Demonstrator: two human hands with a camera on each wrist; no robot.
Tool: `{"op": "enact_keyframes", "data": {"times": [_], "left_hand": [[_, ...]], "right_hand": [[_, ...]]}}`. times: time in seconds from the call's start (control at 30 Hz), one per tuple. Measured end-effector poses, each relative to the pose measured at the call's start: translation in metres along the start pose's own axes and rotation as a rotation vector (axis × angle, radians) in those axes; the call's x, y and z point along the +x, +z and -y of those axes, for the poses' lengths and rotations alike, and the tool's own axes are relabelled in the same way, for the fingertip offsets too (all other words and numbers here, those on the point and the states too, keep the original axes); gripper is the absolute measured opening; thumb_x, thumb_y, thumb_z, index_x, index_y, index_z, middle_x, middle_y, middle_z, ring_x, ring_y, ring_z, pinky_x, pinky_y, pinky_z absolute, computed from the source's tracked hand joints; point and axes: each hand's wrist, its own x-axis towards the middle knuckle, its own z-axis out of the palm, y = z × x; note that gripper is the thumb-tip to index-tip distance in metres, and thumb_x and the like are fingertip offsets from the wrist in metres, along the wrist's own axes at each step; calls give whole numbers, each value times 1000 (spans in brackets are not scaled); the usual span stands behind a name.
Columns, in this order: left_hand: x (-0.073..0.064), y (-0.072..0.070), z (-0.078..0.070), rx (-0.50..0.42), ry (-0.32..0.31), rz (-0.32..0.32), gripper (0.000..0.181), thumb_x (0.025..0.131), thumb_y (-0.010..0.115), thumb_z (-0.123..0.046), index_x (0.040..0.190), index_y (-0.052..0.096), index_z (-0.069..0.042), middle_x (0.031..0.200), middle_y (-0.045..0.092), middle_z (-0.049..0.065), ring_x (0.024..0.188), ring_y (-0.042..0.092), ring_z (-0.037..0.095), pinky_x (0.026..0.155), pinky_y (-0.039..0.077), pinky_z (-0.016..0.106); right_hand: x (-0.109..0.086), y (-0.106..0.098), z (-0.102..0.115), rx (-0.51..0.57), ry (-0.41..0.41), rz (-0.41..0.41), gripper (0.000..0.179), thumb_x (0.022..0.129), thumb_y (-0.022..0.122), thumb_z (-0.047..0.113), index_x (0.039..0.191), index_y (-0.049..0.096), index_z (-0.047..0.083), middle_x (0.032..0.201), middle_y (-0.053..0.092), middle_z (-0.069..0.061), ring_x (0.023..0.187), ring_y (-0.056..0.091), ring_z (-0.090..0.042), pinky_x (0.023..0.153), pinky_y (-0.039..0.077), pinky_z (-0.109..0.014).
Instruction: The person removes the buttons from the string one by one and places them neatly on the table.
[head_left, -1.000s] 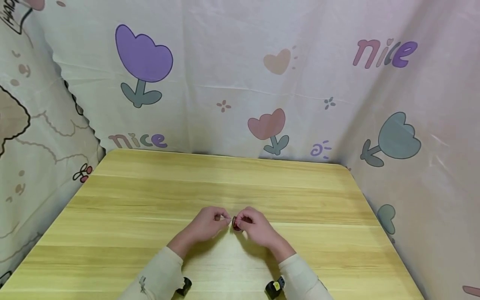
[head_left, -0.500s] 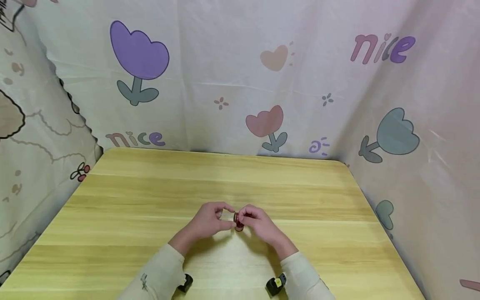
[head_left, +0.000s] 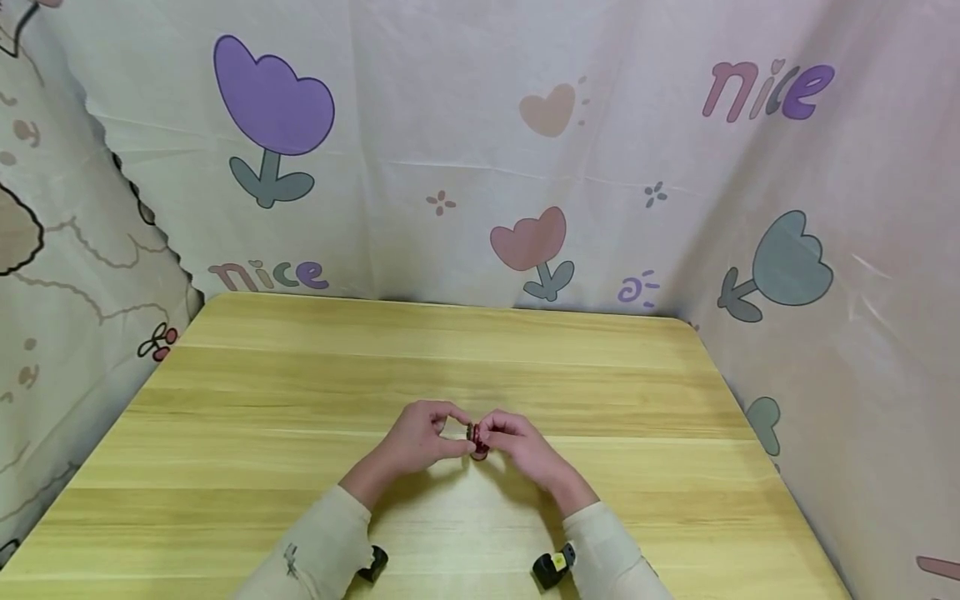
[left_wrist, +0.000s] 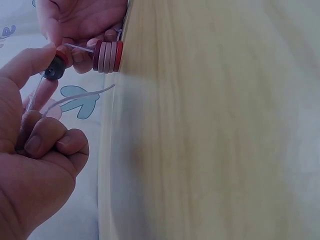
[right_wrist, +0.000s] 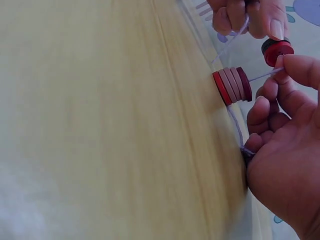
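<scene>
Thumb and index finger of my left hand point(head_left: 423, 437) pinch a dark button point(left_wrist: 55, 69) by its edges. Against it lies a red button point(right_wrist: 278, 50), and the fingertips of my right hand point(head_left: 517, 446) are right at its face. My right thumb and index finger pinch the pale cord point(right_wrist: 262, 76) there. Farther along this cord a stack of buttons point(left_wrist: 107, 56) hangs on edge, dark red, pink and bright red. A loose cord end point(left_wrist: 80, 95) sticks out past the curled lower fingers of my left hand. The cord's knotted end point(right_wrist: 246, 150) lies by my right palm.
A light wooden table point(head_left: 300, 358) spreads beneath both hands. Behind it hangs a printed curtain point(head_left: 420, 100) with flowers and hearts. Black wrist cameras show below each sleeve, one of them the right wrist camera point(head_left: 551, 568).
My left thumb and index finger, closed together and apart from the buttons a second ago, have spread and come right onto the dark button. My right hand has barely moved. The head view has tilted slightly.
</scene>
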Motion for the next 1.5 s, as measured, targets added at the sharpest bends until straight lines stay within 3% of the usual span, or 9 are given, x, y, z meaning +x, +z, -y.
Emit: {"op": "enact_keyframes", "data": {"times": [0.4,0.7,1.13,1.5], "left_hand": [[-1,-2,2,-2,-10,-27,23,79,87,-21,98,75,-19,58,25,-5,53,25,11,52,29,25],[-3,-7,4,23,-24,-27,23,79,87,-24,98,75,-17,59,24,-5,53,24,11,52,28,25],[-6,-20,2,-5,-110,-46,22,82,84,-22,99,73,-15,59,25,-4,52,24,13,51,27,26],[-9,-30,1,20,-97,-65,20,82,84,-17,98,72,-13,58,26,-4,52,25,13,53,31,28]], "right_hand": [[0,-1,1,17,-7,12,23,103,48,9,102,57,-13,100,60,-32,97,58,-39,93,45,-48],[-1,-1,1,0,-17,24,22,103,48,7,102,56,-13,100,59,-33,97,58,-39,92,46,-47],[-1,-2,1,19,1,25,24,105,48,12,100,54,-11,98,59,-29,94,57,-34,90,45,-46],[-2,-2,2,34,2,14,26,105,48,15,100,54,-10,97,59,-29,93,57,-35,90,45,-44]]}}
